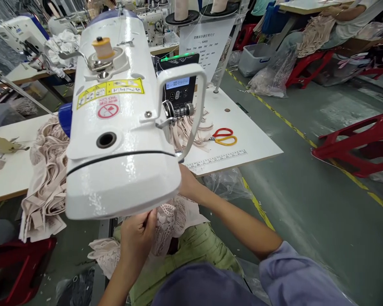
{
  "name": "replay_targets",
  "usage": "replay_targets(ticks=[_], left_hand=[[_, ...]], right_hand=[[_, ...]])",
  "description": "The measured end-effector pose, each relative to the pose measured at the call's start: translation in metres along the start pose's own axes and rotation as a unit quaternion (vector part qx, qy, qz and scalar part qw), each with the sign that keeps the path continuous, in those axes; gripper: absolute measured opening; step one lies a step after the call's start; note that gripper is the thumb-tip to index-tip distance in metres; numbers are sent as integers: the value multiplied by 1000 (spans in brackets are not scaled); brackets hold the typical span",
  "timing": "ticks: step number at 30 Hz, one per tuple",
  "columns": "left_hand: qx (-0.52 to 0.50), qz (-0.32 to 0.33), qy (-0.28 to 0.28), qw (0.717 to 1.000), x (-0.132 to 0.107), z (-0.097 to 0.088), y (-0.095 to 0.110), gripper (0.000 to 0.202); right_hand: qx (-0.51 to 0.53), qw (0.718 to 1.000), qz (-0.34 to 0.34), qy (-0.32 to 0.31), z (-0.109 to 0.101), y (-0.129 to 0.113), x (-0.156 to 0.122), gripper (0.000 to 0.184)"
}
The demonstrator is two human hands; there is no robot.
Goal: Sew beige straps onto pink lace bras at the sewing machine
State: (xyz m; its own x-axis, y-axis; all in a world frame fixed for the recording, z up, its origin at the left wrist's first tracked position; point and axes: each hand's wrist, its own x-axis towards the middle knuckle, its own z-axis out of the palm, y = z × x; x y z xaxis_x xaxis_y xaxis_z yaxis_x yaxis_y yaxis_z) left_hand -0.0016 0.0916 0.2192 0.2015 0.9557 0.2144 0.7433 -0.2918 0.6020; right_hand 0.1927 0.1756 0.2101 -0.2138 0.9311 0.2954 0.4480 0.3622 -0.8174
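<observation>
A white sewing machine [115, 127] fills the middle of the view and hides the needle area. Just below its front end my left hand [137, 236] pinches pale pink lace fabric [167, 223] that drapes down onto my lap. My right hand [187, 180] reaches in under the machine head; only its wrist and back show, the fingers are hidden behind the machine. A pile of beige straps [191, 127] lies on the white table [255, 144] beside the machine.
Red and yellow scissors [224, 137] lie on the table at the right. A heap of beige garments [47, 178] hangs off the table's left edge. Red plastic stools [360, 144] stand on the floor at right, another [15, 259] at lower left. Another person sits at the back right.
</observation>
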Motion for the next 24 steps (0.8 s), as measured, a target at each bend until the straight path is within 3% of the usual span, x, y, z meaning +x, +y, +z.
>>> replay_targets(ticks=[12,24], left_hand=[[24,-9,-9,1000,-4,-6,-2,29],[41,-22,61,997,-12,-15,-17,27]], right_hand=[[-43,999,9,14,7,5,1,6],[-48,998,32,23,12,2,1,10]])
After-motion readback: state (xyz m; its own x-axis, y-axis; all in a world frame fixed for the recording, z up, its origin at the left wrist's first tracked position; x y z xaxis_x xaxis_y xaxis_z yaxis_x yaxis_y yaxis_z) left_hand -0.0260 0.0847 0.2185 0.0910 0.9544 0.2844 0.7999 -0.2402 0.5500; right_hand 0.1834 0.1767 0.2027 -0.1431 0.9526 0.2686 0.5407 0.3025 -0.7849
